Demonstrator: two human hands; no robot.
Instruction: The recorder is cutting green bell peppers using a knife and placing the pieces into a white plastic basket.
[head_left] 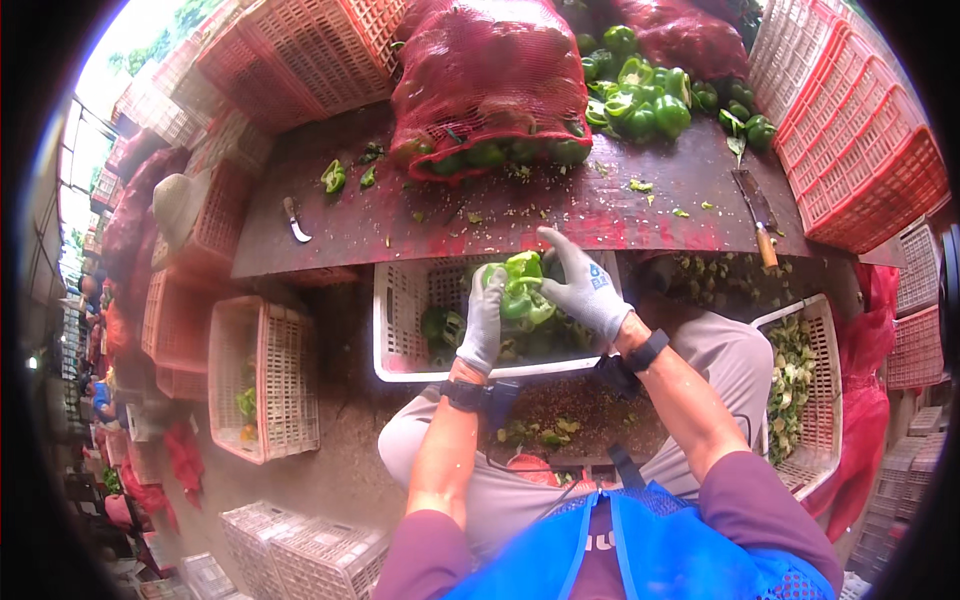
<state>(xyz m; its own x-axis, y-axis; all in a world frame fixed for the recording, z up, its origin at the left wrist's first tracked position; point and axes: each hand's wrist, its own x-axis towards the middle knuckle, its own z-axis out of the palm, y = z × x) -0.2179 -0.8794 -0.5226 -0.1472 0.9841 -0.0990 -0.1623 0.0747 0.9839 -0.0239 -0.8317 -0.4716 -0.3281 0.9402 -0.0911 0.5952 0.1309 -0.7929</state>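
Over a white plastic crate (382, 330), a green bell pepper (522, 285), split open with its pale inside showing, is between my two gloved hands. My left hand (483, 318) is closed around its left side. On the other side, my right hand (588, 290) grips the pepper with its thumb low against it and its fingers reaching up around the far side; part of that grip is hidden. Below the hands, several green pepper pieces (455, 330) lie in the crate. Both hands wear light grey gloves.
Ahead is a dark table (330, 225) with a red mesh sack (490, 80) of peppers, a pile of green peppers (640, 100), a curved knife (295, 220) and a wooden-handled cleaver (757, 220). A crate of trimmings (790, 390) stands right, a pink crate (262, 380) left.
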